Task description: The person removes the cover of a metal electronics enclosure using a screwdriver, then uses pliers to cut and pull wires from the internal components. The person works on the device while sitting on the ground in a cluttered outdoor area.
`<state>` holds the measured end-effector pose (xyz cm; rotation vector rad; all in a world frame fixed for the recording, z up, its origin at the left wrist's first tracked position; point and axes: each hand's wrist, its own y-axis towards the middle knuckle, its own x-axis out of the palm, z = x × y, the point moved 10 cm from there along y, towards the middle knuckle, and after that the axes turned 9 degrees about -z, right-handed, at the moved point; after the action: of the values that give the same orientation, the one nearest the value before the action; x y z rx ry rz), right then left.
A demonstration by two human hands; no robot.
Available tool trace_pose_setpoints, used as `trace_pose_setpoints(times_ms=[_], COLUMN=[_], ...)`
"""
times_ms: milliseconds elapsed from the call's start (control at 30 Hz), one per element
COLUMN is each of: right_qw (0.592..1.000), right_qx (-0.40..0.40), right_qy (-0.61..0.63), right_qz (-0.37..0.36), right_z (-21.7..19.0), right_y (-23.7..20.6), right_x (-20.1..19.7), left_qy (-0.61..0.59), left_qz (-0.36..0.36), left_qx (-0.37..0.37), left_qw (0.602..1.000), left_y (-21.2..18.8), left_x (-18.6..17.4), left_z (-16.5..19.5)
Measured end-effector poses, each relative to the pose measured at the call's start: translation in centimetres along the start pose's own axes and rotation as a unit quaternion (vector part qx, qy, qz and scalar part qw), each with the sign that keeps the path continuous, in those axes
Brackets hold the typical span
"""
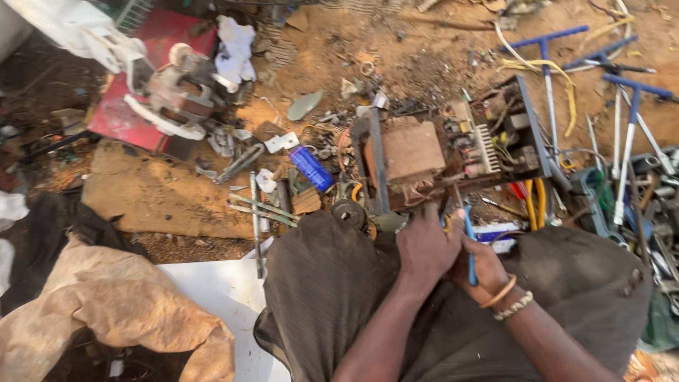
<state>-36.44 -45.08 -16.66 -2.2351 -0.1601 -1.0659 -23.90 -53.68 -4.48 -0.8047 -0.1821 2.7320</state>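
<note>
Both hands are working at the rusty unit [438, 152] on the ground: left hand [424, 247] clenched beside it, right hand [484, 265] grasping a blue-handled tool [470, 247]. Prying likely; next needs steady leverage.

Warm, bright daylight, soft short shadows, white glare top left, slight motion blur toward the edges.

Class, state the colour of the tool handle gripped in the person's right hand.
Blue. The tool handle in the right hand shows best in the head view.
</note>
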Motion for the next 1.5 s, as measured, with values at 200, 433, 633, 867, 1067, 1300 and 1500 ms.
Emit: trace_pose_setpoints(times_ms=[200,433,633,867,1067,1300,1500], right_qw=[0.995,0.991,0.992,0.999,0.994,0.991,0.981], right_qx=[0.039,0.013,0.037,0.037,0.042,0.051,0.037], right_qy=[-0.036,-0.074,-0.058,-0.008,-0.050,-0.117,-0.140], right_qz=[0.087,0.113,0.110,0.026,0.092,0.039,0.127], right_z=[-0.1,-1.2,-1.3,-0.7,-1.9,-1.0,0.1], right_y=[-1.0,-2.0,-2.1,-1.8,-2.6,-1.0,-1.2], right_x=[3.7,4.3,2.5,0.2,-0.7,-0.5,-4.8], left_qy=[-0.069,-0.111,-0.111,-0.148,-0.126,-0.212,-0.172], left_qz=[-0.137,-0.128,-0.169,-0.282,-0.305,-0.292,-0.261], left_qx=[-0.093,-0.091,-0.111,-0.111,-0.134,-0.084,-0.142], left_qw=[0.984,0.981,0.973,0.941,0.935,0.929,0.939], left_y=[1.0,1.2,1.3,2.3,2.9,2.9,3.0], left_x=[1.7,4.0,5.2,9.0,10.7,10.8,11.1], left_z=[-2.9,-3.7,-5.3,-5.9,-4.9,-3.7,-5.1])
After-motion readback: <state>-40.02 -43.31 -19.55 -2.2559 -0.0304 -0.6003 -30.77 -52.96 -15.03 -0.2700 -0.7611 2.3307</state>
